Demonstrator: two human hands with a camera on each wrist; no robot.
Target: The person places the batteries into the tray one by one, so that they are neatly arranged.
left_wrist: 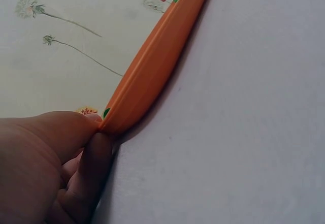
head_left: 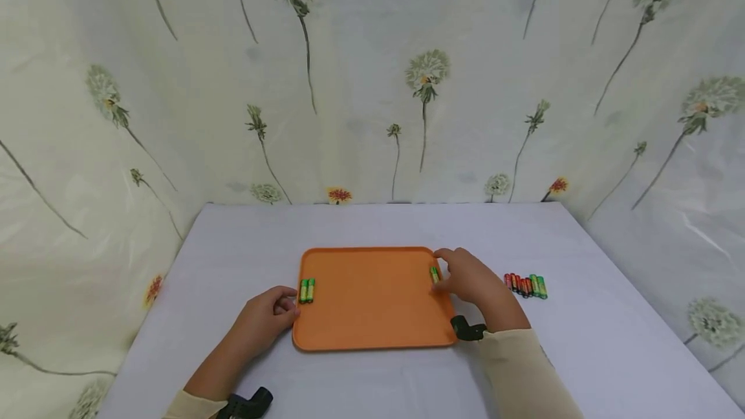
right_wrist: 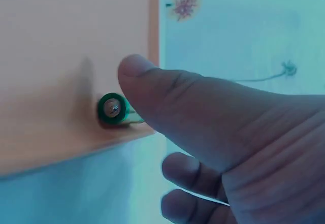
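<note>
An orange tray (head_left: 372,299) lies on the table. My left hand (head_left: 269,317) pinches its left rim between thumb and fingers, which the left wrist view also shows at the tray's corner (left_wrist: 119,125). Beside that hand, two green batteries (head_left: 307,291) lie side by side inside the tray. My right hand (head_left: 468,280) is over the right rim, thumb and forefinger spread apart around a single green battery (head_left: 434,275). In the right wrist view the thumb (right_wrist: 167,89) is right beside this battery (right_wrist: 112,108), whose end faces the camera; two other fingertips show below the thumb, outside the tray.
To the right of the tray, a row of several red and green batteries (head_left: 526,285) lies on the white table (head_left: 372,383). A curtain with printed dandelions (head_left: 361,83) hangs along the table's back and sides.
</note>
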